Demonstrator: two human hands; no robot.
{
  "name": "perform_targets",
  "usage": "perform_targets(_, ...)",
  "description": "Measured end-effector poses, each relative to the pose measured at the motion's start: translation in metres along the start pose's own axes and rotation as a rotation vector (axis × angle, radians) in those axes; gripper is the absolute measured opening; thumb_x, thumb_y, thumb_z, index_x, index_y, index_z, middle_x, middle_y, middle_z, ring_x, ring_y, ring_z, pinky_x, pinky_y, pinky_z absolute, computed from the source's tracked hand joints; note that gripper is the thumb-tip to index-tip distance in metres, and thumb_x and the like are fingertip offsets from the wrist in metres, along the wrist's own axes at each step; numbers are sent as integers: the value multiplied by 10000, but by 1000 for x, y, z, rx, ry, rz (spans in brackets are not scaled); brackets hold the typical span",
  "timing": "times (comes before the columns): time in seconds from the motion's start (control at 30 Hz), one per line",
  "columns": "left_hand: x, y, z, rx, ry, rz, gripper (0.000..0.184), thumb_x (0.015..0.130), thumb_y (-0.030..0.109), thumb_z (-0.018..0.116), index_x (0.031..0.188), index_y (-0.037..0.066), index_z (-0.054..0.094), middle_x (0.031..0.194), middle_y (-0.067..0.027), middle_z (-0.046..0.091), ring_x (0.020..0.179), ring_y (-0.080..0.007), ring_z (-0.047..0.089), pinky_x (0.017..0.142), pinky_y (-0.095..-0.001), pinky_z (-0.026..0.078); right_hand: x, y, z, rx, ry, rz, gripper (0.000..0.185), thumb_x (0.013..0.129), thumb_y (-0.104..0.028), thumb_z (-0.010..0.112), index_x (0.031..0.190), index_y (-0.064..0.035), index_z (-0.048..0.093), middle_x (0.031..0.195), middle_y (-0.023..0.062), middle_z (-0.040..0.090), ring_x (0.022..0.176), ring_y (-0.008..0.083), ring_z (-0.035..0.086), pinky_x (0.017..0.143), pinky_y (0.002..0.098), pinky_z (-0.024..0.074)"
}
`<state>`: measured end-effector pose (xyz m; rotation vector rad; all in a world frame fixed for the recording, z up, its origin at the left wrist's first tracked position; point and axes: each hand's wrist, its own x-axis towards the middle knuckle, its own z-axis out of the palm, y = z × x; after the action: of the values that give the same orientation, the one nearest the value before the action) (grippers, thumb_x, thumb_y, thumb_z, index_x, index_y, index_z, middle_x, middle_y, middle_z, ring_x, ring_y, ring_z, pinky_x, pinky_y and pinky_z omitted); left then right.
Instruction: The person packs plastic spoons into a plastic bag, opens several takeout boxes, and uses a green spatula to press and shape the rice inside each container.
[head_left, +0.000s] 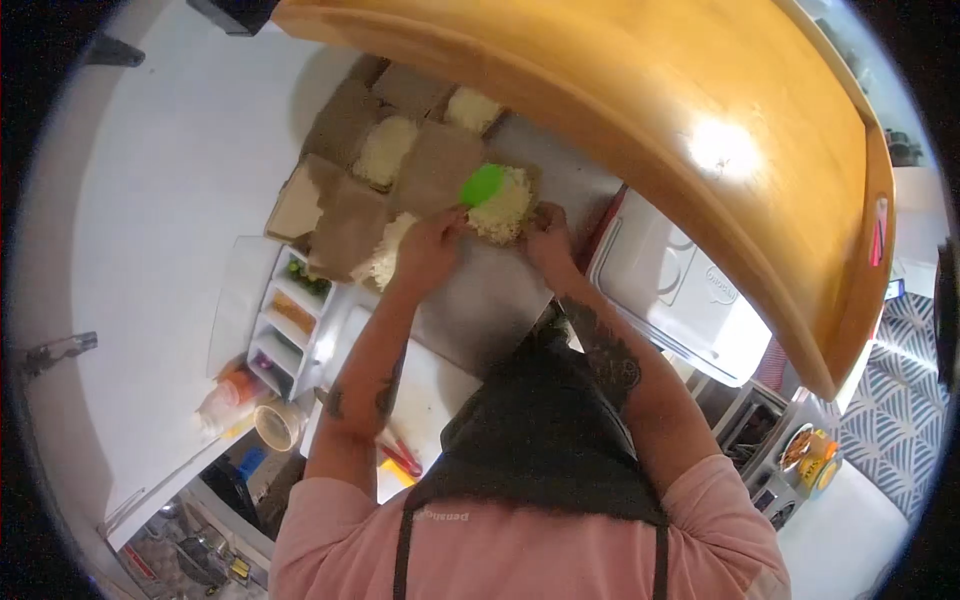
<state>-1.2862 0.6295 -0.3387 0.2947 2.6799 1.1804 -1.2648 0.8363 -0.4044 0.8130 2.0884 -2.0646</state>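
Observation:
My left hand (435,247) is closed, its fingertips at the lower left edge of a bright green oval piece (483,187) lying over a mound of pale rice (503,215). Whether that piece is a paddle blade or a leaf, I cannot tell. On the other side, my right hand (548,242) pinches the right edge of the brown cardboard takeaway box (536,182) under the rice. Beside my left wrist is another rice mound (390,250). Further rice portions (386,150) sit in opened brown boxes beyond my hands.
A white divided container (292,315) with greens and other toppings stands left. Near it are plastic tubs (278,424) and red-handled tongs (402,458). An orange-yellow curved panel (650,95) overhangs the far right, above a white lidded box (675,285).

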Motion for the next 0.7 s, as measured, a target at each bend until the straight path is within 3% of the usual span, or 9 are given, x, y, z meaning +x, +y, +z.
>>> perform_targets(0.07, -15, 0, -4, 18, -13, -151, 349, 914, 164, 541, 1238, 106, 655, 1178, -193, 666, 1064, -382, 643, 906, -432, 517, 8, 3, -1, -222, 46, -252, 343, 931, -112, 595, 1249, -17, 506, 1112, 147, 632, 1005, 223, 632, 792, 327, 526)
perform_targets(0.17, -27, -8, 17, 124, -30, -214, 364, 913, 166, 548, 1260, 99, 636, 1158, -202, 666, 1052, -389, 641, 899, -451, 514, 12, -7, -1, -375, 15, -138, 334, 903, -170, 653, 1170, 6, 555, 1054, 139, 668, 948, 209, 644, 771, 336, 527)
perform_targets(0.3, -19, 5, 42, 183, -77, -243, 364, 918, 187, 542, 1263, 110, 630, 1121, -220, 665, 1026, -397, 641, 878, -474, 513, 30, 18, -1, -306, -40, -161, 326, 867, -208, 690, 1102, 0, 602, 943, 101, 687, 866, 219, 653, 741, 334, 518)
perform_targets(0.4, 3, 3, 48, 331, -147, -197, 345, 916, 223, 533, 1227, 134, 653, 1100, -217, 667, 992, -397, 649, 857, -480, 519, 27, 10, -3, -408, 10, -164, 301, 855, -189, 688, 1091, -17, 614, 925, 87, 686, 830, 218, 650, 724, 329, 510)
perform_targets(0.5, 10, -3, 39, 238, 50, -4, 337, 864, 235, 583, 1172, 135, 676, 902, -196, 697, 875, -407, 666, 778, -502, 519, 20, 4, -3, -329, 19, -168, 274, 853, -166, 675, 1081, -25, 618, 925, 95, 677, 816, 219, 643, 716, 341, 510)
perform_targets(0.6, 8, 17, 21, 351, -162, 21, 401, 915, 275, 519, 1295, 203, 627, 1058, -204, 678, 942, -374, 671, 818, -480, 538, 13, -5, -8, -300, -3, -152, 283, 852, -126, 652, 1114, -24, 612, 950, 112, 674, 830, 221, 641, 740, 351, 518)
perform_targets(0.7, 11, 22, 26, 570, -284, 68, 433, 907, 247, 522, 1333, 229, 601, 1047, -202, 683, 957, -361, 676, 822, -478, 542, 19, 4, -6, -311, -46, -105, 333, 853, -90, 625, 1177, -21, 598, 999, 126, 680, 864, 223, 647, 770, 354, 529)
